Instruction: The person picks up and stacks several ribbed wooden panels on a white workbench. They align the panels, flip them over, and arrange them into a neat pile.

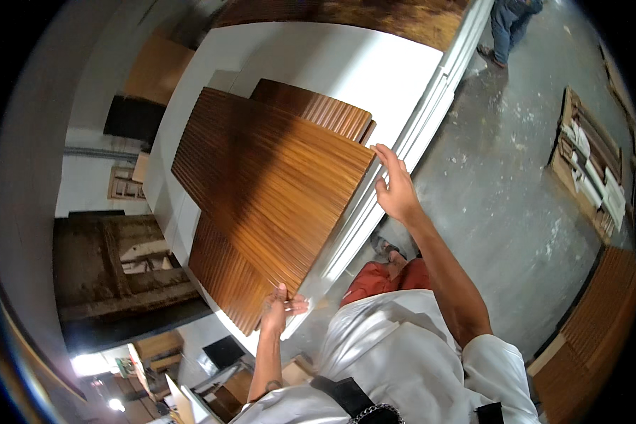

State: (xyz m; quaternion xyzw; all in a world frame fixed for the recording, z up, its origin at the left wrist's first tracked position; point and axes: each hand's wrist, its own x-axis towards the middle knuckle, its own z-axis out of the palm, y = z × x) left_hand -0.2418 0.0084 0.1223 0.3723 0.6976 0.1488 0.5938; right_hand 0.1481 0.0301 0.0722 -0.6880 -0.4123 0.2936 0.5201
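Note:
A grooved brown wooden panel [283, 177] lies across other panels on a white tabletop [374, 67]. Its glossy surface has thin parallel ridges and a shadow over part of it. At its near corner is my left hand [275, 311], thumb up by the panel edge and fingers spread sideways, slightly blurred. My right hand [399, 191] has its stretched fingertips at the panel's right corner, the thumb standing apart. Beyond it lies a shorter ridged panel [311, 106]; another ridged panel [222, 275] shows beneath on the left.
White ledges [431, 116] run along the table's right side. On the grey floor rests a wooden frame [586, 162] holding white strips. More ridged panels [601, 311] stand at lower right. Another person's leg [505, 35] shows at the top. A dark wooden structure [120, 261] is on the left.

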